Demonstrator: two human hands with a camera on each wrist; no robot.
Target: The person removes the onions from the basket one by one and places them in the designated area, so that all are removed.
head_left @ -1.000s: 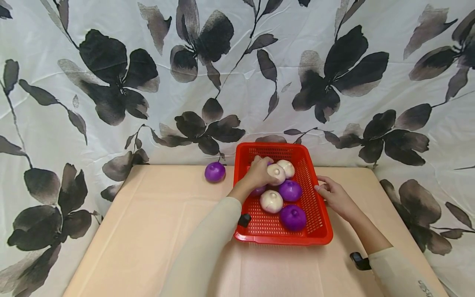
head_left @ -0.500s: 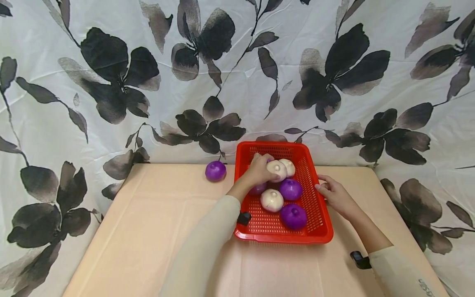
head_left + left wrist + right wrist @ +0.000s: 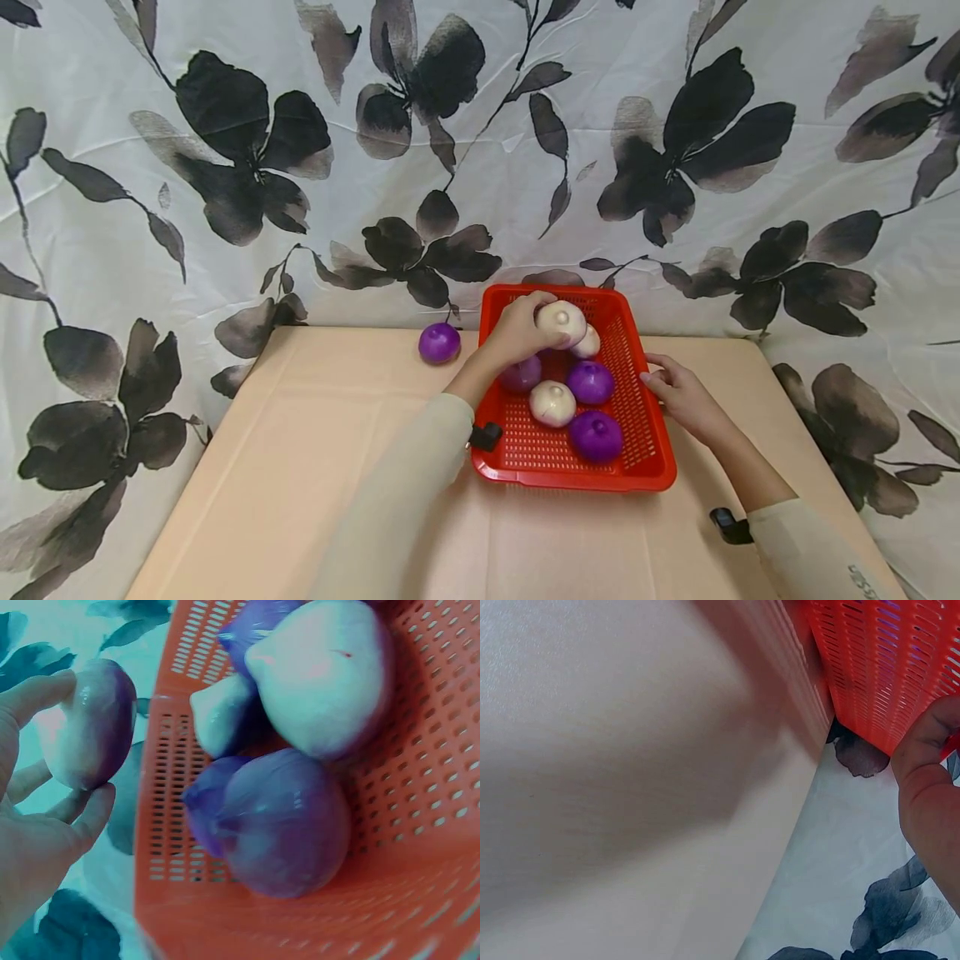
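Observation:
My left hand (image 3: 519,332) holds a white onion (image 3: 561,322) between thumb and fingers, raised over the back of the red plastic basket (image 3: 570,481). In the left wrist view this onion (image 3: 94,724) shows at the left, beyond the basket's wall, with the fingertips around its sides. Below it in the basket lie purple onions (image 3: 590,382) and white onions (image 3: 552,404); one white onion (image 3: 587,342) is partly hidden behind the held one. My right hand (image 3: 686,402) grips the basket's right rim, thumb uppermost; in the right wrist view the hand (image 3: 934,780) is at the perforated side.
A single purple onion (image 3: 439,343) stands on the table (image 3: 360,417) left of the basket, near the back edge. A floral cloth (image 3: 555,167) hangs right behind the table. Dark wrist cameras (image 3: 731,527) project from both sleeves.
My left hand has lifted the white onion up and slightly back from among the others, uncovering more of a purple onion below. The right hand stays at the basket's rim.

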